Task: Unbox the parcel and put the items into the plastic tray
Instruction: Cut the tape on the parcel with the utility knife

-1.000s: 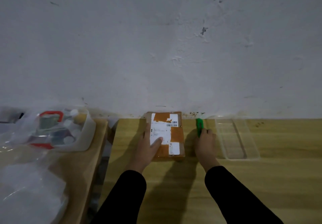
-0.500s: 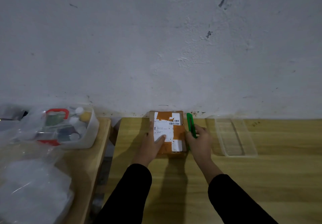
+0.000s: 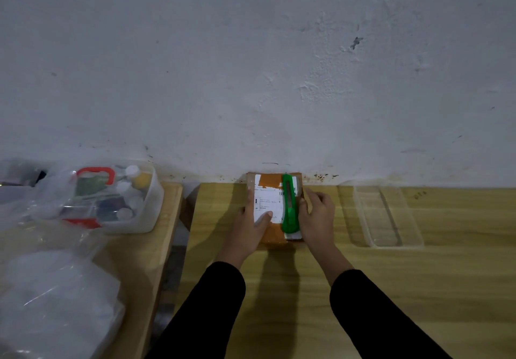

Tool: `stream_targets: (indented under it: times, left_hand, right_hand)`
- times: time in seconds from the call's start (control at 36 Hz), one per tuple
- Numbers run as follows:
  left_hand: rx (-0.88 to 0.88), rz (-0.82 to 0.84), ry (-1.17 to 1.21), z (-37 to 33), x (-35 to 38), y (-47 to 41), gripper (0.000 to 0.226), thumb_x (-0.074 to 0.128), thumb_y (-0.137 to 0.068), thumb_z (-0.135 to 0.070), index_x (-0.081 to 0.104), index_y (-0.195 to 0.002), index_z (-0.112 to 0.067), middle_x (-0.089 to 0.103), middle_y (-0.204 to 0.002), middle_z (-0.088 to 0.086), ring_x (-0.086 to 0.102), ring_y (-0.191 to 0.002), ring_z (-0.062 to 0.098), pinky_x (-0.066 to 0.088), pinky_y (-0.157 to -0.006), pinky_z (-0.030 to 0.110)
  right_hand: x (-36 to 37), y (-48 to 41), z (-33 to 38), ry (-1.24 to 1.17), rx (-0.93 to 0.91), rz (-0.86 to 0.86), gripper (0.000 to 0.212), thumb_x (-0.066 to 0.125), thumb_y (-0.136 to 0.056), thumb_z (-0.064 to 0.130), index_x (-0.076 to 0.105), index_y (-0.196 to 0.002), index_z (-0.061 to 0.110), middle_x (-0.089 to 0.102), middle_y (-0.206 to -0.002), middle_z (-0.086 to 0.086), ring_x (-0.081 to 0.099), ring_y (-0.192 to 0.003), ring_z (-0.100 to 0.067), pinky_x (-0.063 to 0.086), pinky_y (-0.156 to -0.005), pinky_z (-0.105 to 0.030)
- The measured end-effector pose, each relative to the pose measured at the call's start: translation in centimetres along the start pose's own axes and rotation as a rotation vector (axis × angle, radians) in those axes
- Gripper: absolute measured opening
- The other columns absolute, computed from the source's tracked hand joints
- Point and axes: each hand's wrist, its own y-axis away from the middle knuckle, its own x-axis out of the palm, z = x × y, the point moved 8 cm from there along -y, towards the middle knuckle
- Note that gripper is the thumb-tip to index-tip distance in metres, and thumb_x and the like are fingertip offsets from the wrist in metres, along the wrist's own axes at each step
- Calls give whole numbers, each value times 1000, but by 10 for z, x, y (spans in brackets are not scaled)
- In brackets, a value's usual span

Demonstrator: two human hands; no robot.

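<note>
A brown cardboard parcel [image 3: 272,234] with orange tape and a white label lies on the wooden table, against the wall. My left hand [image 3: 248,229] grips its left side, thumb pressed on the label. A green utility knife [image 3: 289,205] lies lengthwise along the parcel's right half. My right hand [image 3: 318,216] is at the parcel's right edge and holds the knife with the thumb against its side. The clear plastic tray [image 3: 391,219] sits empty to the right of my right hand.
The white wall [image 3: 251,65] rises directly behind the parcel. On a second table [image 3: 145,250] to the left stands a white bin [image 3: 139,205] of bottles and small items, with clear plastic bags [image 3: 55,297] in front of it. A gap separates the two tables.
My right hand has carried the green knife from the table right of the parcel onto the parcel's top. The left hand has stayed on the label.
</note>
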Motion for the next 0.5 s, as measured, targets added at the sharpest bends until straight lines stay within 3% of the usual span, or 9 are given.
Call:
stream_targets:
  times: [0.06,0.14,0.28,0.39,0.5]
  left_hand:
    - [31,-12,35,-2,0,2,69,41,-90,-51,-9,-138,-56,39,-143,3,52,-118,21,52,-91,46]
    - [39,-39,84,-4,0,6,68,40,-96,-41,-10,-141,-49,34,-148,-2,48,-124,17,53,-91,43]
    - [24,-55,124,-2,4,16,70,41,-96,-40,-11,-143,-46,35,-148,-5,47,-125,15,52,-93,43]
    - [4,-54,117,-2,10,34,69,40,-96,-41,-11,-142,-47,33,-148,-4,46,-125,15,53,-92,42]
    - [1,-43,96,-2,23,65,69,40,-96,-42,-11,-142,-49,31,-150,-6,47,-122,12,52,-94,41]
  right_hand:
    - [7,1,-12,-63,77,100,41,40,-98,20,41,-138,13,42,-133,-14,42,-122,-25,45,-95,-33]
    - [18,7,-16,-181,121,253,45,32,-100,25,28,-144,17,43,-139,-13,45,-110,-13,43,-84,-23]
    - [15,13,-18,-229,123,307,46,31,-101,25,23,-145,18,43,-143,-8,42,-104,-6,43,-71,-8]
    - [9,27,-24,-256,123,320,45,32,-101,24,24,-144,18,41,-144,-7,45,-108,-8,46,-83,-21]
    - [-5,55,-35,-279,129,327,44,32,-100,23,25,-144,20,47,-139,-5,50,-106,-11,48,-71,-14]
